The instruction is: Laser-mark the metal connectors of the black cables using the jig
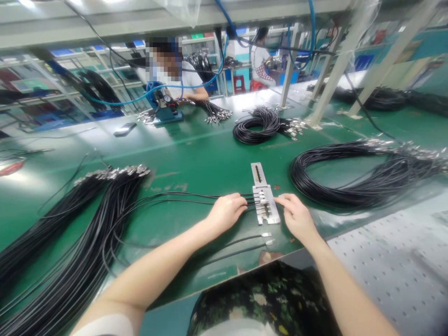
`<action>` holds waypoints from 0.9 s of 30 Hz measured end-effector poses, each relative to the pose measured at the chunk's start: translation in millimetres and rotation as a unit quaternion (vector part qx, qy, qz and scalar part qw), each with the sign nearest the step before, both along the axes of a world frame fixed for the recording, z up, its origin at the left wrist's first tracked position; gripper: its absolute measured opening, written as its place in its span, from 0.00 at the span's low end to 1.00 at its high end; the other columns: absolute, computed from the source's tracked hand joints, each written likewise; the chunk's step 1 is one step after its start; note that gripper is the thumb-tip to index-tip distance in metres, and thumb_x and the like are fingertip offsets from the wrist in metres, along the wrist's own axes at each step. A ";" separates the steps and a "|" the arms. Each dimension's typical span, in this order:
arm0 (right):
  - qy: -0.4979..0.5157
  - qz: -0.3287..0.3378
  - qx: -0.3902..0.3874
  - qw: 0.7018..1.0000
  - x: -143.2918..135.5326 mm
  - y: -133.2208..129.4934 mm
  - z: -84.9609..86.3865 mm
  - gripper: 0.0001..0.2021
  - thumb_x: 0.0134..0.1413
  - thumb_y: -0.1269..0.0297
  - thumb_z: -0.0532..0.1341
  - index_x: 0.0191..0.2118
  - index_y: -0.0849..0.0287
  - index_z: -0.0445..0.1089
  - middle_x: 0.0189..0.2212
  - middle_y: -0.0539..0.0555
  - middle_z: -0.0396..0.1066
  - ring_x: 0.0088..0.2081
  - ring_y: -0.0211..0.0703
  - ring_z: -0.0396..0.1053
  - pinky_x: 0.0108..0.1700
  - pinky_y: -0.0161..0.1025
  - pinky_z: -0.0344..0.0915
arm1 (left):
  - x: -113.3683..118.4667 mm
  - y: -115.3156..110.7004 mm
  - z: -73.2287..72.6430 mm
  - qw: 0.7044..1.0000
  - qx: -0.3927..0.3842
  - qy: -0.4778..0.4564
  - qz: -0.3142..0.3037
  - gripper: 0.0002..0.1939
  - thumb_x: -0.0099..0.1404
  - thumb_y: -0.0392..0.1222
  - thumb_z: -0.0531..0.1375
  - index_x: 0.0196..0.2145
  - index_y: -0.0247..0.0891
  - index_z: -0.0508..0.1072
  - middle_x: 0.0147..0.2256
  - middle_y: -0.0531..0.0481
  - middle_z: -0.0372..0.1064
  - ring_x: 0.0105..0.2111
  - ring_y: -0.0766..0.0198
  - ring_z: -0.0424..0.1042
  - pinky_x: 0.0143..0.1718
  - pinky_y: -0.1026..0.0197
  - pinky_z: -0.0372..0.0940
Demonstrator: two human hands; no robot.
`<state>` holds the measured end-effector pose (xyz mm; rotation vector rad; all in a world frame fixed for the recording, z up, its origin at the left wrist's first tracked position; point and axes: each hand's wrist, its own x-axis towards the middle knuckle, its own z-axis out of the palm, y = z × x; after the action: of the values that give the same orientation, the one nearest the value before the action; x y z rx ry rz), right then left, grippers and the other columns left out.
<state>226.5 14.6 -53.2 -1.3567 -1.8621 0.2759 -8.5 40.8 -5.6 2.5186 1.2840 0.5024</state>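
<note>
A hinged metal jig (259,217) lies unfolded on the green bench, with several black cables' silver connectors (262,196) set side by side in its slots. At the jig's left side, my left hand (228,211) is closed, its fingers curled over a black cable (189,193) running in from the left. My right hand (296,215) is at the opposite edge, index finger stretched to the connector ends; nothing shows in its grasp. Two loose cable ends (266,235) with silver tips lie just below the jig.
Long bundles of black cables (115,205) spread across the left. Coiled cables (325,186) lie at right, another coil (257,126) behind the jig. Opposite, a person (192,77) sits by a blue bench press (164,109). A phone (125,129) and metal posts (329,79) stand farther back.
</note>
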 end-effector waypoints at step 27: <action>0.479 0.172 -0.185 0.841 -38.8 -36.5 57.3 0.06 0.52 0.61 0.59 0.35 0.55 0.72 0.31 0.50 0.64 0.33 0.40 0.63 0.37 0.38 0.62 | 45.0 -32.9 26.0 0.791 -0.396 -0.467 -0.011 0.12 0.50 0.44 0.65 0.24 0.32 0.69 0.22 0.51 0.67 0.25 0.69 0.65 0.30 0.66 0.59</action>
<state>187.7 -21.9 4.1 -0.8122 -1.1727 1.2988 36.5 7.8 20.4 1.2623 0.7842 0.8274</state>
